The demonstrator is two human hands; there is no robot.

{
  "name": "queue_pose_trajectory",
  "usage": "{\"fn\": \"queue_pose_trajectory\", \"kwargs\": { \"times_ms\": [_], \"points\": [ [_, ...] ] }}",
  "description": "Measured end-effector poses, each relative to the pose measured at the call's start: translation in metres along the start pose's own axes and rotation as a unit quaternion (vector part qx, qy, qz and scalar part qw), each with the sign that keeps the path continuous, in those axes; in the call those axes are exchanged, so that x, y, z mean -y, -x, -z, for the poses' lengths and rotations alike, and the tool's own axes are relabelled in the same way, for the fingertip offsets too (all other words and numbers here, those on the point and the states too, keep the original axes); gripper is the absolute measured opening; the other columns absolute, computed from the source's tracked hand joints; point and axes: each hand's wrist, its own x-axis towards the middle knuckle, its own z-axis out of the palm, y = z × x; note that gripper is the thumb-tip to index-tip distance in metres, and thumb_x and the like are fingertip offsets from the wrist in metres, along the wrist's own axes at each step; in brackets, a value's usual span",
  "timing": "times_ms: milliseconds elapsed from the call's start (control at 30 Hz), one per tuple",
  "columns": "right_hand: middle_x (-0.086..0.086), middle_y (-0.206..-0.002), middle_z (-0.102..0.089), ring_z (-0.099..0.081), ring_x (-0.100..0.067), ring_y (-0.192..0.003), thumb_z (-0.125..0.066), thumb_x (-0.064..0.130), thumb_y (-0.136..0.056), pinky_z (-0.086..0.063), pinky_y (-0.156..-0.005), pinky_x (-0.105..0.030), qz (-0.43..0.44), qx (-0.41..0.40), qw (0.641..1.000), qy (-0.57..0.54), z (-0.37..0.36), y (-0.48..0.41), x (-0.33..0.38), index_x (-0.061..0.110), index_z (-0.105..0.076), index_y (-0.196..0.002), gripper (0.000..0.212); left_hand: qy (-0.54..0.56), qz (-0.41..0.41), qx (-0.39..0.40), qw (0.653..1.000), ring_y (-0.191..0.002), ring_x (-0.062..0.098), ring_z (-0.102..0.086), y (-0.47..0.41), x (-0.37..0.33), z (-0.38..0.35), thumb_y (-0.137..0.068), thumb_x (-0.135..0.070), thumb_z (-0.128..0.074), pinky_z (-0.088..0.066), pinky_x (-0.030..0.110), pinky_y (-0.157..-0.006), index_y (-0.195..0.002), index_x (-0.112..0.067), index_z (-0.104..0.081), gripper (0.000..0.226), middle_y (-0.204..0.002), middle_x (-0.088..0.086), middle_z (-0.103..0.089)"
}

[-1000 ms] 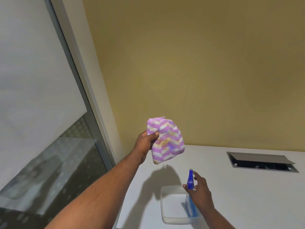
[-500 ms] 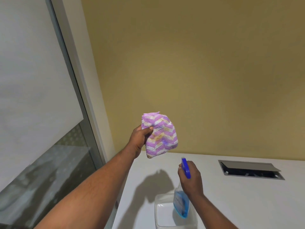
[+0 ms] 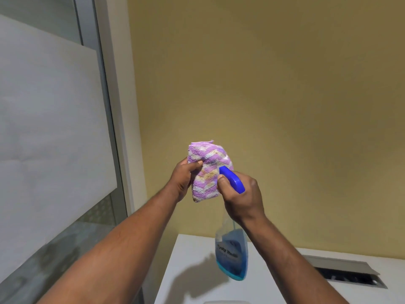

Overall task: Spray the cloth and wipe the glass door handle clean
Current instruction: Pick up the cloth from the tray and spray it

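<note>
My left hand [image 3: 183, 179] grips a folded cloth [image 3: 208, 170] with purple, white and yellow zigzag stripes, held up in front of the yellow wall. My right hand [image 3: 240, 199] holds a clear spray bottle [image 3: 232, 255] with blue liquid at its bottom. The bottle's blue trigger head [image 3: 232, 179] points at the cloth and almost touches it. The bottle hangs in the air above the white table [image 3: 197, 270]. A frosted glass door [image 3: 50, 139] fills the left side. No door handle is in view.
A metal cable hatch [image 3: 346, 273] is set into the table top at the lower right. The rim of a white tray [image 3: 225, 302] shows at the bottom edge. A grey door frame [image 3: 114, 119] runs between the glass and the wall.
My right hand lifted the spray bottle from the tray up to the cloth. The view tilted up, so the tray slid almost out of sight.
</note>
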Motion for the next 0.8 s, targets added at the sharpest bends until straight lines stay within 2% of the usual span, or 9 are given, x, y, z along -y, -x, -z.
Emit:
{"fn": "queue_pose_trajectory", "kwargs": {
  "times_ms": [67, 167, 367, 500, 633, 700, 800],
  "points": [
    [0.005, -0.045, -0.036, -0.032, -0.013, -0.046, -0.053, 0.044, -0.083, -0.028, -0.048, -0.030, 0.006, 0.005, 1.000, 0.017, 0.002, -0.003, 0.008, 0.024, -0.043, -0.049, 0.040, -0.001, -0.009, 0.000, 1.000, -0.078, 0.019, -0.074, -0.001, -0.006, 0.001, -0.098, -0.004, -0.055, -0.057, 0.026, -0.060, -0.112, -0.014, -0.068, 0.021, -0.091, 0.004, -0.077],
    [0.005, -0.045, -0.036, -0.033, -0.015, -0.046, -0.053, 0.044, -0.082, -0.030, -0.048, -0.031, 0.019, 0.012, 0.999, 0.025, 0.007, -0.005, 0.014, 0.018, -0.045, -0.052, 0.041, -0.004, -0.019, -0.001, 1.000, -0.080, 0.020, -0.074, -0.002, -0.013, 0.003, -0.099, -0.005, -0.056, -0.057, 0.027, -0.062, -0.113, -0.015, -0.068, 0.021, -0.093, 0.004, -0.077],
    [0.006, -0.047, -0.034, -0.030, -0.015, -0.048, -0.054, 0.039, -0.081, -0.027, -0.050, -0.029, 0.013, -0.026, 0.999, 0.026, 0.017, -0.011, 0.015, 0.026, -0.039, -0.051, 0.036, -0.011, -0.028, -0.004, 1.000, -0.087, 0.024, -0.074, -0.005, -0.019, 0.005, -0.100, -0.006, -0.054, -0.060, 0.034, -0.073, -0.111, -0.015, -0.067, 0.020, -0.097, 0.006, -0.077],
    [0.004, -0.048, -0.031, -0.030, -0.017, -0.048, -0.050, 0.041, -0.080, -0.027, -0.049, -0.030, -0.005, -0.053, 0.996, 0.072, 0.029, -0.017, 0.004, 0.016, -0.038, -0.053, 0.038, -0.007, -0.029, -0.002, 1.000, -0.088, 0.025, -0.074, -0.008, -0.021, 0.004, -0.099, -0.004, -0.054, -0.060, 0.034, -0.072, -0.114, -0.012, -0.067, 0.021, -0.098, 0.006, -0.077],
    [0.001, -0.048, -0.040, -0.038, -0.022, -0.047, -0.046, 0.046, -0.080, -0.034, -0.048, -0.036, -0.005, -0.078, 0.994, 0.082, 0.037, -0.018, -0.003, 0.009, -0.046, -0.056, 0.045, -0.003, -0.029, -0.005, 1.000, -0.085, 0.024, -0.074, -0.012, -0.022, 0.001, -0.099, -0.003, -0.054, -0.059, 0.032, -0.067, -0.112, -0.012, -0.067, 0.021, -0.096, 0.006, -0.077],
    [0.000, -0.048, -0.044, -0.041, -0.024, -0.048, -0.047, 0.046, -0.082, -0.035, -0.048, -0.036, -0.005, -0.096, 0.993, 0.073, 0.039, -0.018, -0.004, 0.011, -0.047, -0.055, 0.044, -0.002, -0.029, -0.003, 1.000, -0.085, 0.025, -0.074, -0.013, -0.022, 0.000, -0.099, -0.003, -0.053, -0.059, 0.033, -0.068, -0.113, -0.012, -0.067, 0.021, -0.095, 0.006, -0.077],
    [0.005, -0.046, -0.036, -0.034, -0.016, -0.047, -0.053, 0.038, -0.083, -0.028, -0.048, -0.029, 0.008, -0.088, 0.994, 0.059, 0.040, -0.015, -0.003, 0.021, -0.039, -0.053, 0.037, 0.002, -0.030, -0.001, 1.000, -0.089, 0.026, -0.074, -0.016, -0.022, -0.004, -0.099, -0.004, -0.053, -0.060, 0.037, -0.073, -0.115, -0.011, -0.066, 0.022, -0.099, 0.008, -0.077]
  ]
}}
